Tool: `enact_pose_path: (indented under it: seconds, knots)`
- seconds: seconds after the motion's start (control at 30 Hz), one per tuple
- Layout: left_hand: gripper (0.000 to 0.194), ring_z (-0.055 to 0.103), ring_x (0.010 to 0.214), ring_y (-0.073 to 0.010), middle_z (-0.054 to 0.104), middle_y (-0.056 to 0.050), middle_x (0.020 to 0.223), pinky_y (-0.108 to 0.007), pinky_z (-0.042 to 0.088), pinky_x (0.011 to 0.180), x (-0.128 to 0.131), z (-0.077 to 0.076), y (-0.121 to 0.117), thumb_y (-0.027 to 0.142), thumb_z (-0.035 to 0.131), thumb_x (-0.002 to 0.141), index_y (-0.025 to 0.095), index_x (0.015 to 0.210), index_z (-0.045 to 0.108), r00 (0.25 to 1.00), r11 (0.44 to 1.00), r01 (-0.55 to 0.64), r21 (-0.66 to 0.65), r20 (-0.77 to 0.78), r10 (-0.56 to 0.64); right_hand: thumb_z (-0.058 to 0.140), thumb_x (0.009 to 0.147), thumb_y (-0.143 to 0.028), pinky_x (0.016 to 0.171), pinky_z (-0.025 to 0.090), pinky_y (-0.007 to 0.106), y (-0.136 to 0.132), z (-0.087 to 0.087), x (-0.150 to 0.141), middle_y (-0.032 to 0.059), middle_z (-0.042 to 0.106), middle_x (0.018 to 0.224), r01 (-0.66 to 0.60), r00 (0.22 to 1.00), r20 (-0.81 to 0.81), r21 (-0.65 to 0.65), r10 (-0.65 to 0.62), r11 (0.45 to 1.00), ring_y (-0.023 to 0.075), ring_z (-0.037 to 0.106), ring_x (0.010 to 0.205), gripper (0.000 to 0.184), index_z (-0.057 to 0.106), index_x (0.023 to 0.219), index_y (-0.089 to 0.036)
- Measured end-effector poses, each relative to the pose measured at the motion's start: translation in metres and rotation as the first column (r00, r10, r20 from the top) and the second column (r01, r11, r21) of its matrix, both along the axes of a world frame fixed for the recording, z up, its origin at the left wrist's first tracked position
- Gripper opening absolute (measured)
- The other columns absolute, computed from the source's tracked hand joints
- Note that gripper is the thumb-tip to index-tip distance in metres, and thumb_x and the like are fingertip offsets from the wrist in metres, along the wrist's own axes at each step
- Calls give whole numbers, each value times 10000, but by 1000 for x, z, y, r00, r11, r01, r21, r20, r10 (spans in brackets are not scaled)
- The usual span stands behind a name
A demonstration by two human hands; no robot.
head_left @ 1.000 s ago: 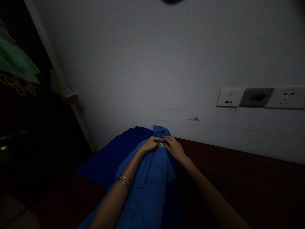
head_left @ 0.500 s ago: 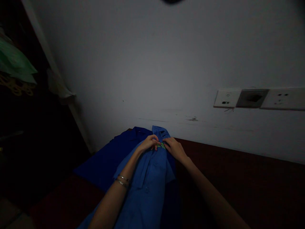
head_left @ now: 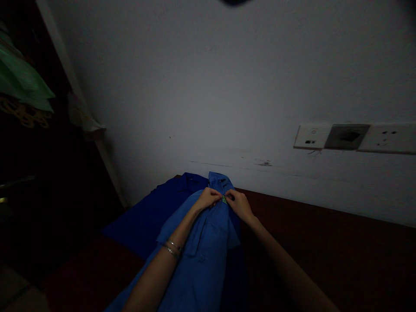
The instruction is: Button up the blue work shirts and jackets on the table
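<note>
Two hands at the light blue shirt (head_left: 208, 247).
The left hand (head_left: 208, 199) and right hand (head_left: 239, 205) pinch its cloth near the collar; it lies partly over the dark blue shirt (head_left: 146, 212), on the worktop (head_left: 308, 234).

The view is dim, with a soft patch of light on the middle of the wall (head_left: 227, 95) fading toward the corners; no light source shows. The left side and the dark red surface (head_left: 292, 225) sink into near-black, grainy shadow, hiding detail.
</note>
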State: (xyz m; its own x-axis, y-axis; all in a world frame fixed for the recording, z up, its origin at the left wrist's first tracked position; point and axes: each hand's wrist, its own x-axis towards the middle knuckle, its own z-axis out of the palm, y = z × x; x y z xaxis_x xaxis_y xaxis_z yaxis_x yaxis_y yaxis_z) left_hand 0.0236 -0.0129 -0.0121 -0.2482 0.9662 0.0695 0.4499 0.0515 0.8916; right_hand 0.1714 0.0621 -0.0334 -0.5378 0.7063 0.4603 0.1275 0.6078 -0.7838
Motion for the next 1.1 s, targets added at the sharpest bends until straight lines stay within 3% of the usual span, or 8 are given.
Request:
enact_pose_path:
  seconds: [0.07,0.2,0.3,0.47,0.6,0.73,0.9,1.1]
  knots:
    - [183,365,312,-47,453,52,383,-165,273,348,1,-3,1,222,547,729,90,736,673,1000,1000,-2,0,0,2,580,657,-197,549,500,249,1,-2,-5,11,618,677,-12,999,-43,-171,4,985,154,592,643,78,625,717,-179]
    - [166,360,328,-53,447,55,389,-177,265,362,3,-9,2,237,593,701,95,729,673,1000,1000,-5,15,-14,6,591,658,-245,384,500,212,5,-4,-10,17,616,653,-13,999,-48,-366,-5,931,133,593,556,129,619,740,-149]
    - [138,376,367,-57,466,56,435,-183,278,397,6,-14,5,220,614,674,102,730,658,999,998,-15,57,-40,17,653,628,-283,382,529,230,7,-4,-11,21,615,640,-42,997,-76,-477,7,878,136,599,550,186,614,736,-136]
    - [129,430,504,-75,493,46,537,-180,295,479,7,-20,9,197,679,589,116,639,591,991,986,-36,160,-123,56,662,589,-120,423,554,230,8,-6,-10,-5,601,561,-98,990,-136,-594,20,798,116,597,492,124,598,694,-131]
    - [146,431,517,-84,490,47,544,-183,291,488,5,-20,8,215,679,592,125,635,574,984,983,-8,183,-174,40,626,577,-44,471,566,231,9,-7,-11,-13,590,534,-119,985,-174,-633,9,765,112,605,488,129,590,665,-132]
    - [125,454,519,-91,507,42,548,-184,307,500,5,-20,7,176,669,597,124,685,596,978,981,17,191,-206,23,599,565,-10,475,560,228,9,-9,-13,-28,575,522,-112,983,-185,-641,-11,759,105,599,470,164,583,662,-141]
    - [231,491,464,-108,558,21,539,-199,362,506,4,-17,3,192,532,747,130,948,628,966,984,89,157,-255,-46,583,559,-2,502,556,247,10,-11,-15,-25,589,549,-95,985,-173,-611,-16,786,106,600,475,195,585,695,-141]
    - [207,586,790,-164,665,-62,848,-220,403,717,2,-10,1,150,480,789,161,884,664,803,941,241,237,-593,-56,549,563,-35,491,519,232,9,-12,-17,-22,598,576,-50,994,-106,-483,-1,874,104,584,478,202,598,728,-140]
